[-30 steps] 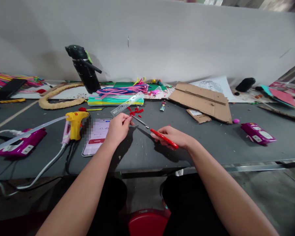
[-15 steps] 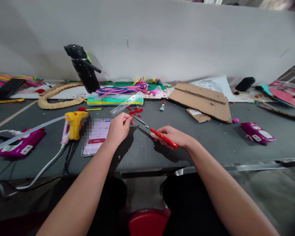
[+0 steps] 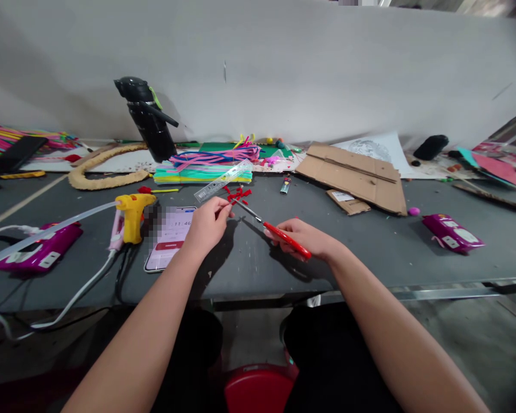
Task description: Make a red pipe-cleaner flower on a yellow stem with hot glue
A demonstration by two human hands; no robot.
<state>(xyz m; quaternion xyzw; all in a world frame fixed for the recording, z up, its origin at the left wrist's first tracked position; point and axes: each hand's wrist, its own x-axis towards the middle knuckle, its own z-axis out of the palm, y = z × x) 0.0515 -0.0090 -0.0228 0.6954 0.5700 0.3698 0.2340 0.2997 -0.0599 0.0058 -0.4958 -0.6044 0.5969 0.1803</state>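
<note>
My right hand [image 3: 294,234] is closed around the red handles of a pair of scissors [image 3: 289,241]. Their metal blades point up and left, with the tips close to the fingers of my left hand [image 3: 210,223]. Thumb and forefinger of that left hand are pinched together; whatever lies between them is too small to make out. Just beyond the blade tips, small red pieces [image 3: 244,194] are scattered on the grey table [image 3: 249,264]. A clear ruler [image 3: 217,184] lies slanted behind my left hand, partly over a bundle of coloured pipe cleaners [image 3: 215,158].
Left of my forearm lie a phone [image 3: 168,252] and a yellow glue gun [image 3: 133,215] with its cable. A black flask [image 3: 150,123] stands behind. Cardboard [image 3: 352,175], a lighter [image 3: 285,185] and a purple power strip [image 3: 452,233] are to the right.
The view has shifted very slightly. Both hands and the scissors keep nearly the same position, with no clear change in grip.
</note>
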